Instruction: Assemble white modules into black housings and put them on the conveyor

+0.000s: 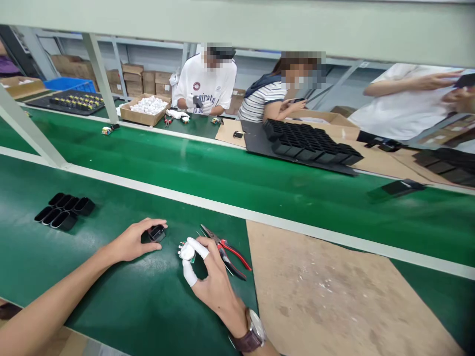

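Observation:
My left hand (pixel 135 240) has its thumb and fingers around a small black plastic housing (pixel 157 233) on the green bench. To its right, my right hand (pixel 212 274) pinches a small circuit board with a white part on it (pixel 187 251). White finger covers sit on that thumb and index finger, and a watch is on the wrist. Just beyond the right hand lie pliers (pixel 224 244) with red and black handles, partly hidden by it. Several more black housings (pixel 64 211) stand grouped to the left, their oval openings facing up. The held housing and board are apart.
A stained cardboard sheet (pixel 308 287) lies to the right. Beyond a pale rail runs a green conveyor (pixel 208 168), carrying a black housing (pixel 403 187) and a small circuit assembly (pixel 107 130). Across it, people work near a box of white parts (pixel 139 116) and stacked housings (pixel 311 141). A post (pixel 100 79) stands left.

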`<state>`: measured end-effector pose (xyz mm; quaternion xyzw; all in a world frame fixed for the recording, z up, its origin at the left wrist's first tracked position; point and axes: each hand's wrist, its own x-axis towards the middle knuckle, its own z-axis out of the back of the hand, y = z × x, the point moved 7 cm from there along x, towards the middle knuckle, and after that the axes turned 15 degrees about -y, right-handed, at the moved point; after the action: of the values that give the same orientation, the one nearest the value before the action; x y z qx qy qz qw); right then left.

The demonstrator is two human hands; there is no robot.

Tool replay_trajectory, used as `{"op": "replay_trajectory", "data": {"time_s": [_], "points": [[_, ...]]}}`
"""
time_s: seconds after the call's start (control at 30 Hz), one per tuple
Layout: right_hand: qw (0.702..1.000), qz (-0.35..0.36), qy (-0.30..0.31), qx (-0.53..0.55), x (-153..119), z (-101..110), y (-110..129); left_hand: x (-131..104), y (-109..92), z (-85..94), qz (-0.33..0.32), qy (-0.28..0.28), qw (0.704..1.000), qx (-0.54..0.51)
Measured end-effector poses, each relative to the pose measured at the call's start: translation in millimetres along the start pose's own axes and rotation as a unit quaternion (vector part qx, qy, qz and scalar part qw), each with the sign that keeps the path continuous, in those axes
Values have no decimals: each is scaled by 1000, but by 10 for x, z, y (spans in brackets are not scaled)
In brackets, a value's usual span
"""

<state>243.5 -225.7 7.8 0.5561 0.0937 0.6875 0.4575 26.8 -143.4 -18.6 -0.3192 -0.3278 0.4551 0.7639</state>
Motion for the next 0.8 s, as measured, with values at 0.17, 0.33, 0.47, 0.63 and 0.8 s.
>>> {"op": "replay_trajectory", "data": {"time_s": [0.17, 0.33, 0.47, 0.63, 0.8], "points": [[1000, 16, -19, 6, -38, 45, 86, -161, -171, -155, -88, -33, 995, 23], [998, 58, 3, 12, -27, 7, 226, -232, -324, -211, -139, -39, 989, 22], [997, 73, 9, 7, -17, -3, 265, -235, -362, -199, -158, -55, 985, 39], [997, 72, 17, 5, -22, -14, 258, -246, -392, -191, -176, -64, 981, 49], [997, 72, 21, -16, -29, -25, 275, -259, -389, -203, -179, -67, 980, 60]]}}
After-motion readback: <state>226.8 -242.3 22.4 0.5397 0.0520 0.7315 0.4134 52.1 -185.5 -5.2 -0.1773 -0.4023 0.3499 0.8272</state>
